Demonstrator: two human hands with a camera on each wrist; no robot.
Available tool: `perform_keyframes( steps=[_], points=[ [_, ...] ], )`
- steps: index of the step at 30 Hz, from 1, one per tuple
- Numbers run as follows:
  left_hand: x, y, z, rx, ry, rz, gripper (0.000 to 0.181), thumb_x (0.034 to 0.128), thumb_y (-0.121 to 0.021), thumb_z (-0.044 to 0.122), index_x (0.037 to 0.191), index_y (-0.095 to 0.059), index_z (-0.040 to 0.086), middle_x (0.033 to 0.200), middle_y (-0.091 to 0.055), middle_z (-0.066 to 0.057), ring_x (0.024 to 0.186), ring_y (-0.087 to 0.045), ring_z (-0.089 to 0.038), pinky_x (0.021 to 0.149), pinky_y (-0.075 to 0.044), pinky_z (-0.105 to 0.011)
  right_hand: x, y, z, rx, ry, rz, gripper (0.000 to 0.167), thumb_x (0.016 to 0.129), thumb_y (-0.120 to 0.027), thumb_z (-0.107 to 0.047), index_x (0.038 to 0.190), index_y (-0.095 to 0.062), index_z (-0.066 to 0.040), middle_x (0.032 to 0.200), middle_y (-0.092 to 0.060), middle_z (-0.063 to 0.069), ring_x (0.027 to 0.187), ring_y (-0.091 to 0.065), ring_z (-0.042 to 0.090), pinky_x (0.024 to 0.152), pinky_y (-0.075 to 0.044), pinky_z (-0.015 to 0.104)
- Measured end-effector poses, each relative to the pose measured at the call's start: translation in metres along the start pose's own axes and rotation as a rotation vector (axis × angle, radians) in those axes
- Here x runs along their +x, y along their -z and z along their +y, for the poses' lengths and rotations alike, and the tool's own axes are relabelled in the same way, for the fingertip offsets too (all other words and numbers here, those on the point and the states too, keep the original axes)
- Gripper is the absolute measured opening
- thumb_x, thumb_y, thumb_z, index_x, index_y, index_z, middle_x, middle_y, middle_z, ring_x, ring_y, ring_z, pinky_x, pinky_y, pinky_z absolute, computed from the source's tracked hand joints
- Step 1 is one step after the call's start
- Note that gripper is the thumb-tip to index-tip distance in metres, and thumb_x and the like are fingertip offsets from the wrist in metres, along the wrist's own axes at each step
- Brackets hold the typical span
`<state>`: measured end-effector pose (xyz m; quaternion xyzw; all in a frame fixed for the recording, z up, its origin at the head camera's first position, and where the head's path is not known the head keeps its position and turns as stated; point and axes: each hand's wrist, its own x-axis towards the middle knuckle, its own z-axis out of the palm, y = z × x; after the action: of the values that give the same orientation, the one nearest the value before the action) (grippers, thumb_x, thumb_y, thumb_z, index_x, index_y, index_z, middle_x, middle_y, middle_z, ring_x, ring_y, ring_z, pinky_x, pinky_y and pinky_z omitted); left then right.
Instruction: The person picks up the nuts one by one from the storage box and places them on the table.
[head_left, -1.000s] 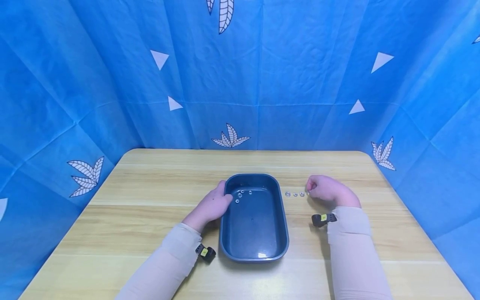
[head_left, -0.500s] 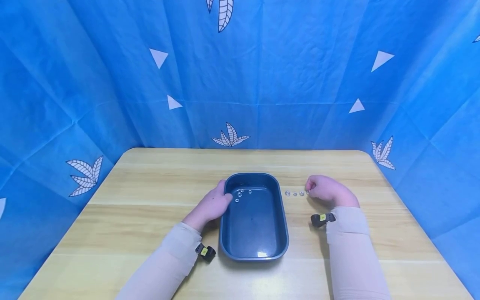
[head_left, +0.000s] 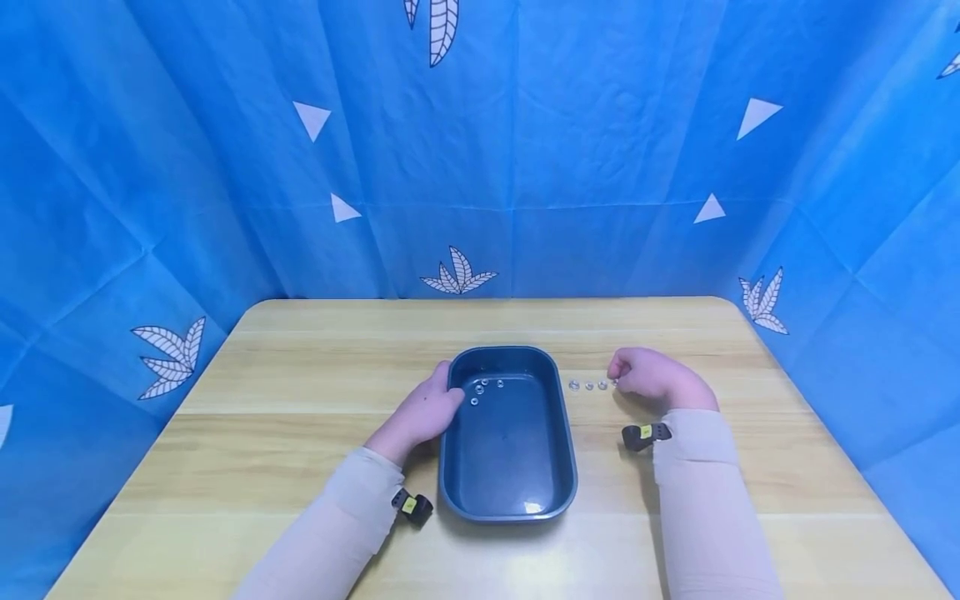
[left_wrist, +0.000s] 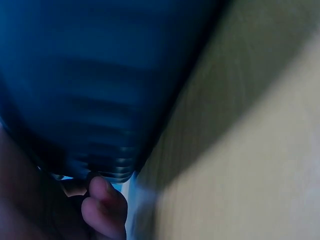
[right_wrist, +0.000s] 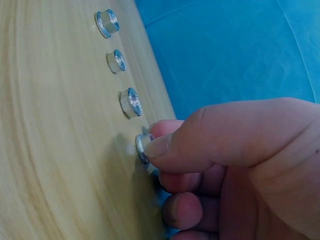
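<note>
A dark blue rectangular tray [head_left: 508, 518] lies on the table, and my left hand [head_left: 423, 410] grips its left rim, thumb over the edge. In the left wrist view the curled fingers [left_wrist: 105, 207] show beside the tray's ribbed outer wall [left_wrist: 100, 85]. Several small metal nuts [head_left: 479, 389] lie inside the tray near its far left corner. To the right of the tray, my right hand [head_left: 656, 379] pinches a nut [right_wrist: 141, 148] between thumb and forefinger at the table surface. That nut is partly hidden by the thumb.
Beside the pinched nut, a row of three more metal nuts [right_wrist: 131, 103] runs toward the tray; the one nearest the tray has a wide flange [right_wrist: 102, 25]. The wooden table [head_left: 300, 467] ends at a blue patterned curtain [head_left: 480, 167] behind and at the sides.
Both hands, the tray and the nuts hold nearly the same places. The head view has shifted slightly.
</note>
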<state>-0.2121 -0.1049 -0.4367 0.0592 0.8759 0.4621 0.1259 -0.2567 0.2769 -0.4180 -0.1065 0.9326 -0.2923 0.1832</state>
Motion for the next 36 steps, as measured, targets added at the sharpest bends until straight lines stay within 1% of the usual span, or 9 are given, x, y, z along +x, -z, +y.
perform_keyframes(
  steps=[5, 9, 15, 18, 23, 25, 28, 32, 36],
  points=[
    [-0.002, -0.002, 0.0, -0.005, 0.005, 0.006, 0.055, 0.1034, -0.042, 0.03, 0.155, -0.032, 0.013, 0.154, -0.044, -0.01, 0.141, -0.04, -0.035, 0.109, -0.033, -0.066, -0.001, 0.001, 0.0, -0.014, 0.008, -0.012, 0.023, 0.085, -0.062, -0.005, 0.108, -0.062, -0.007, 0.11, -0.061, 0.01, 0.105, -0.053, 0.032, 0.093, -0.045, 0.053],
    [0.0, -0.005, 0.001, -0.011, 0.005, 0.007, 0.054, 0.1029, -0.043, 0.03, 0.153, -0.033, 0.013, 0.154, -0.045, -0.009, 0.141, -0.041, -0.035, 0.11, -0.033, -0.065, -0.003, 0.004, 0.0, -0.032, 0.011, -0.022, 0.022, 0.087, -0.061, -0.007, 0.11, -0.062, -0.007, 0.113, -0.062, 0.01, 0.109, -0.054, 0.033, 0.096, -0.044, 0.056],
    [0.0, -0.007, -0.001, -0.029, 0.01, -0.006, 0.053, 0.1032, -0.042, 0.029, 0.154, -0.033, 0.014, 0.155, -0.044, -0.009, 0.142, -0.04, -0.036, 0.11, -0.032, -0.066, -0.005, 0.008, -0.004, -0.032, 0.041, -0.015, 0.021, 0.087, -0.06, -0.005, 0.108, -0.062, -0.005, 0.109, -0.063, 0.009, 0.106, -0.055, 0.031, 0.094, -0.045, 0.054],
    [-0.001, -0.005, -0.001, -0.027, 0.016, -0.008, 0.053, 0.1031, -0.042, 0.029, 0.153, -0.033, 0.014, 0.155, -0.044, -0.008, 0.141, -0.04, -0.035, 0.11, -0.031, -0.066, -0.006, 0.009, -0.009, -0.035, 0.054, -0.003, 0.019, 0.087, -0.06, -0.007, 0.106, -0.062, -0.005, 0.106, -0.062, 0.008, 0.103, -0.054, 0.03, 0.092, -0.045, 0.053],
    [0.0, -0.001, -0.001, -0.037, -0.007, 0.0, 0.053, 0.1033, -0.042, 0.029, 0.153, -0.034, 0.013, 0.155, -0.043, -0.008, 0.142, -0.04, -0.035, 0.11, -0.031, -0.066, -0.008, 0.013, -0.02, -0.05, 0.06, 0.039, 0.018, 0.088, -0.061, -0.01, 0.106, -0.062, -0.005, 0.103, -0.062, 0.008, 0.102, -0.054, 0.031, 0.09, -0.044, 0.052],
    [-0.001, -0.001, -0.001, -0.042, -0.005, -0.004, 0.054, 0.1034, -0.042, 0.029, 0.154, -0.033, 0.013, 0.156, -0.042, -0.008, 0.142, -0.039, -0.034, 0.111, -0.03, -0.066, -0.009, 0.015, -0.024, -0.057, 0.067, 0.043, 0.019, 0.089, -0.061, -0.01, 0.107, -0.062, -0.004, 0.102, -0.062, 0.008, 0.1, -0.055, 0.03, 0.089, -0.045, 0.052],
    [-0.003, -0.001, -0.002, -0.045, 0.005, -0.002, 0.053, 0.103, -0.043, 0.029, 0.152, -0.035, 0.013, 0.154, -0.044, -0.009, 0.14, -0.042, -0.034, 0.111, -0.032, -0.065, -0.014, 0.018, -0.03, -0.074, 0.079, 0.045, 0.02, 0.089, -0.06, -0.009, 0.108, -0.062, -0.003, 0.101, -0.062, 0.007, 0.099, -0.056, 0.028, 0.088, -0.046, 0.05],
    [-0.003, -0.001, 0.0, -0.03, 0.004, 0.011, 0.051, 0.1023, -0.044, 0.03, 0.15, -0.039, 0.013, 0.151, -0.048, -0.01, 0.137, -0.045, -0.034, 0.109, -0.034, -0.065, -0.021, 0.022, -0.04, -0.097, 0.092, 0.066, 0.02, 0.088, -0.06, -0.009, 0.107, -0.062, -0.004, 0.097, -0.062, 0.006, 0.092, -0.056, 0.027, 0.083, -0.047, 0.046],
    [-0.002, 0.0, 0.002, -0.012, 0.01, 0.013, 0.052, 0.102, -0.043, 0.03, 0.151, -0.038, 0.014, 0.151, -0.048, -0.009, 0.138, -0.045, -0.034, 0.109, -0.034, -0.065, -0.026, 0.026, -0.054, -0.127, 0.12, 0.093, 0.017, 0.089, -0.058, -0.01, 0.106, -0.061, -0.007, 0.09, -0.059, 0.005, 0.084, -0.054, 0.024, 0.076, -0.046, 0.043]
  ],
)
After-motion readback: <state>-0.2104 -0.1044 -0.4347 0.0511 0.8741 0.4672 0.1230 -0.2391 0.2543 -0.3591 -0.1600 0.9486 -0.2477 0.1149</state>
